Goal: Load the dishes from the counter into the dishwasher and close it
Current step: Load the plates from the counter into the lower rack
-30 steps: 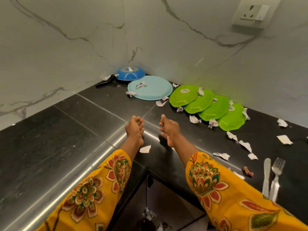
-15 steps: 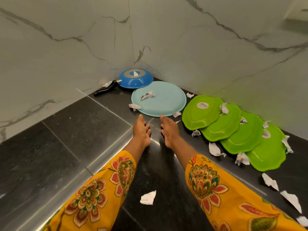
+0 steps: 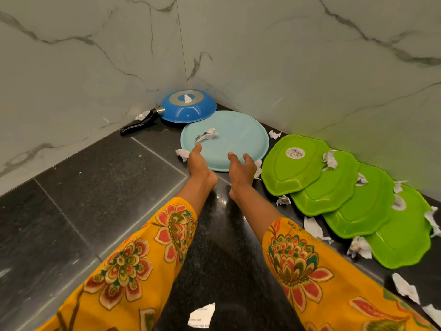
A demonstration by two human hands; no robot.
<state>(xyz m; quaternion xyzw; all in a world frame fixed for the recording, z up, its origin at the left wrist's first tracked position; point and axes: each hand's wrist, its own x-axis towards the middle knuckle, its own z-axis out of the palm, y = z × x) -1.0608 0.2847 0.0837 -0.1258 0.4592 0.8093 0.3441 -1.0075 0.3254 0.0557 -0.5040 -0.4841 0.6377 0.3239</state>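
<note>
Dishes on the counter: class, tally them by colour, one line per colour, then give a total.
Green plates: 4
Light blue plate: 1
Dark blue pan, upside down: 1
Total: 6

Two arms in view, both in loose mustard-yellow sleeves (image 3: 133,266) printed with big flowers: red and pink petals, cream swirls, touches of green and teal (the right sleeve (image 3: 317,278) carries a large lotus-like bloom). The cuffs end partway along the forearm, leaving wrists bare. No rings, bangles or watch visible.
</note>
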